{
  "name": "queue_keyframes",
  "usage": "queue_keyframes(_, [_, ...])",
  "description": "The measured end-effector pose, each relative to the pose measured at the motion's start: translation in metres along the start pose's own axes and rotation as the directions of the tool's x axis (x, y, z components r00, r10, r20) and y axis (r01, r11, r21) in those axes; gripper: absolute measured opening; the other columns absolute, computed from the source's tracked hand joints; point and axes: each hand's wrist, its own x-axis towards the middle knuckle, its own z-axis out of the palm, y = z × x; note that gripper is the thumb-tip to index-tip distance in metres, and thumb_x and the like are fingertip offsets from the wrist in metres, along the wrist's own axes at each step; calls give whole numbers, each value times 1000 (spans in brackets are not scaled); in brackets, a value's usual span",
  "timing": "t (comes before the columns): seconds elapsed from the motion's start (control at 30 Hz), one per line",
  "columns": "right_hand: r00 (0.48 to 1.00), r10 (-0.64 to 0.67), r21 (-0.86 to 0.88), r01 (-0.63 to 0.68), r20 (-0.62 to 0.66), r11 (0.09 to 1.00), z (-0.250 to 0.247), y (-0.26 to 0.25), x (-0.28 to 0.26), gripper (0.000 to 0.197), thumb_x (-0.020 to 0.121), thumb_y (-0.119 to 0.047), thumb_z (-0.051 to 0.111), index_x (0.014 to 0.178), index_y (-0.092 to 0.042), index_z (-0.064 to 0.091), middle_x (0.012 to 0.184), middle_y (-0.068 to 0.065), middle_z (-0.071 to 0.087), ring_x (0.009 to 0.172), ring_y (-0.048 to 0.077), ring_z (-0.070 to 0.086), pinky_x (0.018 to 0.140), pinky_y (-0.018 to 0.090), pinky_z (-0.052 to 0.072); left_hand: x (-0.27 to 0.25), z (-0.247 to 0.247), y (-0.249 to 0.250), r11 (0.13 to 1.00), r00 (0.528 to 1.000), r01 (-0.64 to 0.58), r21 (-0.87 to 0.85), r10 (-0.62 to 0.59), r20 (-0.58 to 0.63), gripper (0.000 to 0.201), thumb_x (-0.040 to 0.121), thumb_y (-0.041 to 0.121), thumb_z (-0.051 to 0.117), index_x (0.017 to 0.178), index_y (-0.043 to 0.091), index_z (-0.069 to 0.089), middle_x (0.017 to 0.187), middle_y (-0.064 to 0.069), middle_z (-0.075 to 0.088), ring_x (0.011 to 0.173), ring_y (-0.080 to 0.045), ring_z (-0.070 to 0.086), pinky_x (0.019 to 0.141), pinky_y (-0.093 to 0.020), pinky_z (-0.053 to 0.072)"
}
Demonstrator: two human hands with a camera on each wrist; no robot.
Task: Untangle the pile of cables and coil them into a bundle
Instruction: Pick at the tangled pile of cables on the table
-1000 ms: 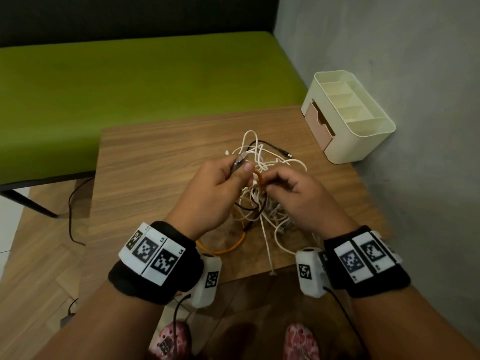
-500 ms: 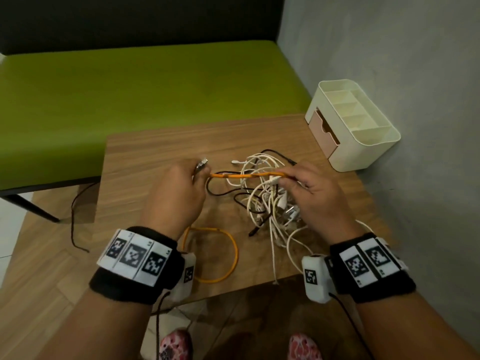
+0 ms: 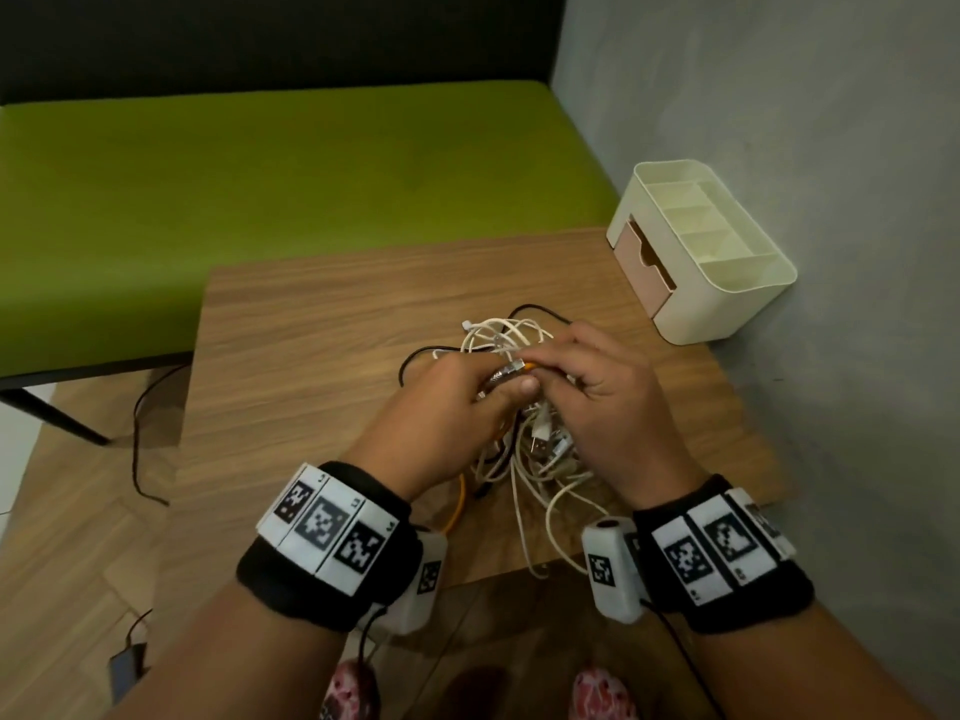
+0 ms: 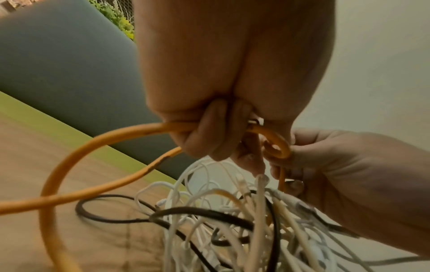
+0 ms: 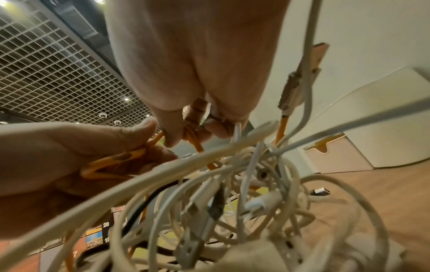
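A tangle of white and black cables [image 3: 500,336] lies on the wooden table [image 3: 311,356]. Over it, my left hand [image 3: 470,402] grips an orange cable [image 3: 458,504] with its metal plug sticking out by the thumb. In the left wrist view, the orange cable [image 4: 60,165] runs in wide loops out of the curled fingers of my left hand [image 4: 209,143]. My right hand [image 3: 587,392] meets the left one and pinches a tight bend of the same cable. That pinch shows in the right wrist view, where my right hand [image 5: 193,132] holds the orange cable [image 5: 111,160] above the pile [image 5: 232,202].
A cream desk organizer [image 3: 701,252] with a pink drawer stands at the table's back right corner, against the grey wall. A green bench [image 3: 260,174] runs behind the table. Some white cables hang over the table's near edge. A thin black lead trails on the floor at left.
Half a second ago my hands were apart with the orange cable stretched between them. They have come together over the pile, and the right hand now holds a bend of cable against the left.
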Motion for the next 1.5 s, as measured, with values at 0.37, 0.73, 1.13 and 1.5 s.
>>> queue_keyframes(0.37, [886,331,-183,-285,324,941,-12,0,0,18,97,-36,56,114,-35,63,97,-23,58,100,4,54,90,31,45,-2,-13,4,970,968,-156,-186,112,-227,22,94,29,60,73,28,66,65,6,64,59,-8,56,57,-31,43])
queue_keyframes(0.73, [926,371,162,-377,66,912,-26,-3,-1,18,95,-25,63,100,-42,67,90,-15,69,81,1,63,67,16,52,0,-27,-29,932,945,315,180,-291,-147,40,98,36,55,64,16,61,52,5,55,51,-17,51,48,-30,32])
queue_keyframes(1.13, [858,513,231,-496,-18,837,-25,13,1,12,96,-25,63,105,-23,71,88,-7,72,79,0,66,70,21,55,-1,-48,-23,957,892,245,-155,-285,-350,39,99,41,50,81,13,69,66,3,67,49,0,47,56,-30,34])
queue_keyframes(1.5, [893,398,-203,-359,210,911,-12,6,-3,25,97,-27,59,120,-25,69,102,-11,60,95,6,54,81,25,45,0,-10,-4,976,852,-214,33,203,-482,22,100,31,42,105,24,62,106,0,68,97,-10,63,83,-34,50])
